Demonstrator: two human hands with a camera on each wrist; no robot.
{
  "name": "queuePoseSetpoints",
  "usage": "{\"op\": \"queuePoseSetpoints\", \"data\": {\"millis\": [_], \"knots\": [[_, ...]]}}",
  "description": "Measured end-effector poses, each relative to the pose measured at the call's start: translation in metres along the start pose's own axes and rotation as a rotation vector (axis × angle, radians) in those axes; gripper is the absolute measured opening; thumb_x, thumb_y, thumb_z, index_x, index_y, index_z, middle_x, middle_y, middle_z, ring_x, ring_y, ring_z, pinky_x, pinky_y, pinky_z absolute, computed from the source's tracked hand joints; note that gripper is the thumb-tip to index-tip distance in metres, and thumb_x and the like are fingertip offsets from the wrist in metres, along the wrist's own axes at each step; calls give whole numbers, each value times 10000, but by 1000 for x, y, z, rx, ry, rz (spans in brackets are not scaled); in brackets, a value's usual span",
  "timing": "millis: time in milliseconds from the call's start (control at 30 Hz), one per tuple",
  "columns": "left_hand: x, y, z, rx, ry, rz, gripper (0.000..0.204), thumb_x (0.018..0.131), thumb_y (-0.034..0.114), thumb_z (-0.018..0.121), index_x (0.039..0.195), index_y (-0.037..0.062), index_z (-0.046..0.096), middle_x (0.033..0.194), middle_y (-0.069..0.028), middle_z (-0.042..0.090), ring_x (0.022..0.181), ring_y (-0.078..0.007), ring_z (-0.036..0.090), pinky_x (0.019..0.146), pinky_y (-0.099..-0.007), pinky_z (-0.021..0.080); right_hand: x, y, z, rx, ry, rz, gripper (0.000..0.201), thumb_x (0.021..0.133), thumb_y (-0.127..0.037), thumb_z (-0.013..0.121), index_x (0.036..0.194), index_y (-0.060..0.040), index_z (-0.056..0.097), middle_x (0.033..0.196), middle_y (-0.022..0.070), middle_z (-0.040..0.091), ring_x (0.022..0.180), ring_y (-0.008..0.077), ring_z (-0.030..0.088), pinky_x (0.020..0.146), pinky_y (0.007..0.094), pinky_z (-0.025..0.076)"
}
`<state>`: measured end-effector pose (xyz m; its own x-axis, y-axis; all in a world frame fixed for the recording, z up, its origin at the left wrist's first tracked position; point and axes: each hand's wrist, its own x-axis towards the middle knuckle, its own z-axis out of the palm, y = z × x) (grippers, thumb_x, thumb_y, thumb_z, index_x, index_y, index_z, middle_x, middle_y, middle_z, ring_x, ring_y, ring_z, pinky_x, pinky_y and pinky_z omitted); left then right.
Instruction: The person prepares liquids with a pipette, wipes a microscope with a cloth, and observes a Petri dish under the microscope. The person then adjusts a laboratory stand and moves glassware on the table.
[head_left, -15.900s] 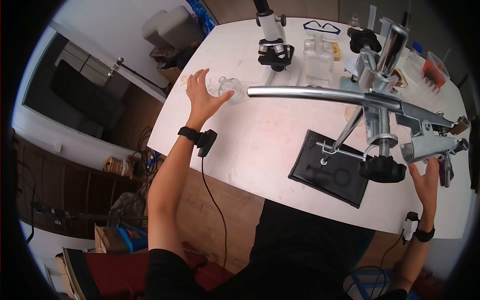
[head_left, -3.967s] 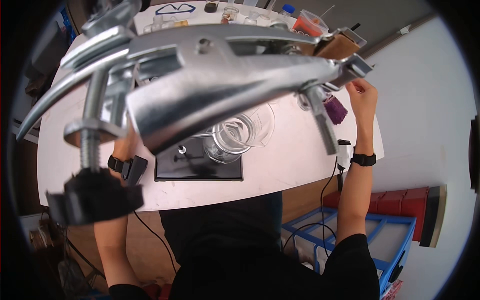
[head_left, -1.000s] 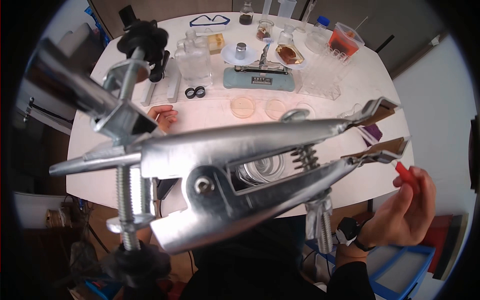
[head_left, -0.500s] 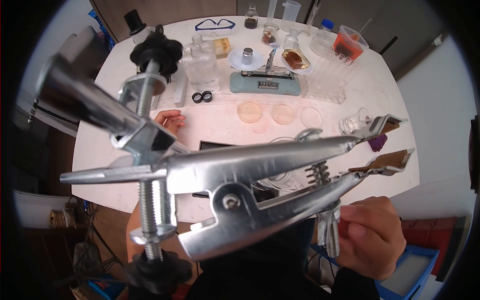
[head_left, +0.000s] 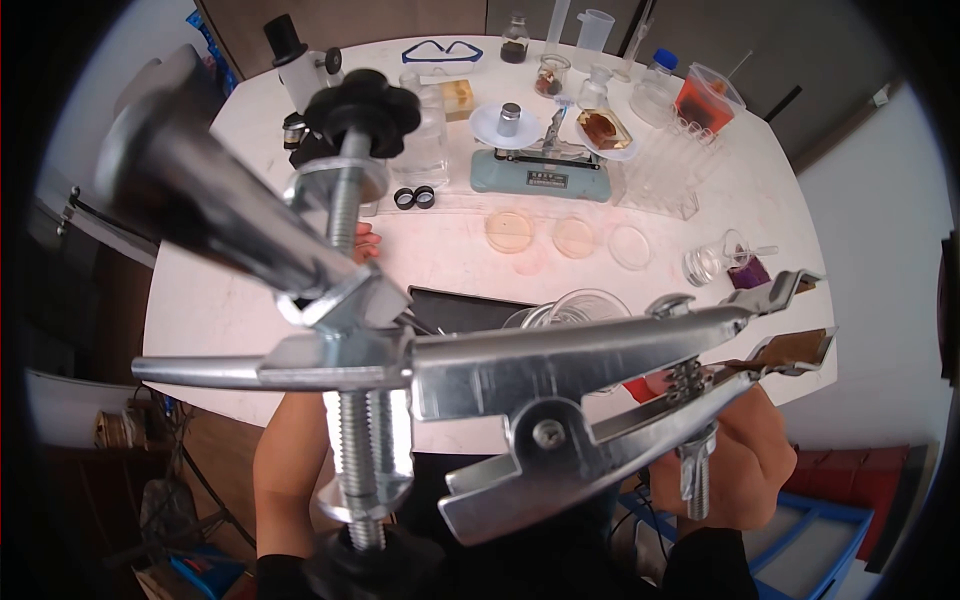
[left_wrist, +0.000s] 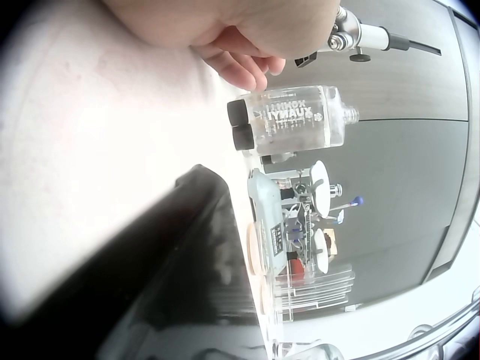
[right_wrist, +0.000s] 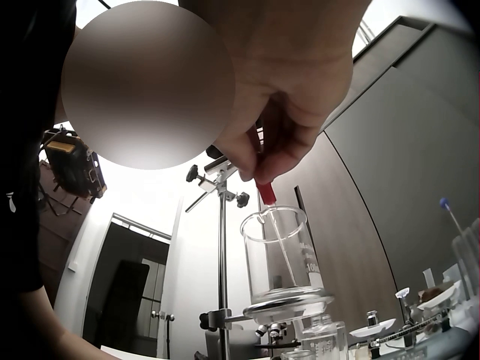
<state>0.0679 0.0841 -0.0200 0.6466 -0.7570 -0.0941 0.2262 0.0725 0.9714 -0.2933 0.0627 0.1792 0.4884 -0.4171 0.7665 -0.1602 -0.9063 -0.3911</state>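
My right hand pinches the red bulb of a dropper. Its thin glass tube reaches down into a glass beaker, which sits on the metal ring of a stand. From the head, the steel clamp covers much of this hand, leaving a bit of the red bulb visible beside the beaker's rim. My left hand holds nothing and lies low over the table with loosely bent fingers; the clamp's rod hides most of it in the head view.
A balance stands mid-table, with petri dishes before it. Square bottles are left of it. The test-tube rack, a small beaker and purple cloth are to the right. The stand's black base lies in front.
A second ago my right hand held the dropper at the table's right edge; it has come left to the beaker. The beaker reached the ring earlier. My left hand stays on the left.
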Motion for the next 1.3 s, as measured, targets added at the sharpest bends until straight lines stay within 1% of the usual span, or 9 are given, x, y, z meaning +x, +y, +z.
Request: {"op": "queuePoseSetpoints", "data": {"millis": [300,367,433,600,667,700,767,1167,1300], "knots": [[-8,-6,20,-4,45,-10,259,781,-170,467,964,-54,610,876,-109,627,812,-155,608,711,-252,496,-10,4,1,-7,59,52,308,592,65,795,887,30,712,778,199,686,637,245,668,535,298,529],[-15,-10,33,38,67,246,262,775,-171,467,962,-54,609,879,-108,627,810,-153,606,710,-252,488,-11,6,1,20,90,103,309,583,62,797,880,32,718,768,200,685,627,243,665,529,295,526],[-15,-10,30,28,57,247,262,774,-171,467,961,-55,608,882,-108,626,811,-152,605,711,-250,485,-7,9,2,-37,72,-27,322,575,69,793,887,28,725,754,197,686,604,239,656,519,289,520],[-5,-31,5,-149,-15,146,261,772,-172,468,962,-57,605,892,-107,622,816,-152,603,710,-249,479,-12,8,6,-42,105,-22,326,560,88,762,878,32,725,728,199,682,587,234,650,506,286,515],[0,-31,-4,-115,-157,140,265,770,-176,463,961,-57,604,898,-107,619,818,-152,601,711,-247,476,-13,7,7,-44,119,-23,327,555,93,750,876,33,725,721,200,681,585,233,649,506,285,515],[-6,-40,-1,-115,-155,139,265,770,-176,463,961,-57,604,898,-107,619,818,-152,601,711,-247,476,-20,7,4,-23,114,6,329,551,97,737,874,35,724,719,201,680,585,234,651,510,289,520],[-26,-14,34,31,84,223,273,765,-178,459,962,-58,604,892,-109,621,816,-152,600,710,-247,475,-20,7,5,-2,109,33,332,547,101,724,873,37,723,716,203,680,586,236,653,514,292,525],[-20,-10,37,32,76,221,294,761,-193,436,962,-59,603,884,-113,621,812,-153,597,715,-252,478,-13,11,2,-23,135,36,311,539,94,708,844,33,720,697,205,679,612,267,686,548,326,564],[-18,-8,34,32,70,224,288,764,-189,439,963,-60,603,883,-113,621,812,-152,597,717,-251,479,-9,13,6,-53,155,-56,315,536,91,710,845,30,723,697,204,680,596,261,684,533,320,562]]}}
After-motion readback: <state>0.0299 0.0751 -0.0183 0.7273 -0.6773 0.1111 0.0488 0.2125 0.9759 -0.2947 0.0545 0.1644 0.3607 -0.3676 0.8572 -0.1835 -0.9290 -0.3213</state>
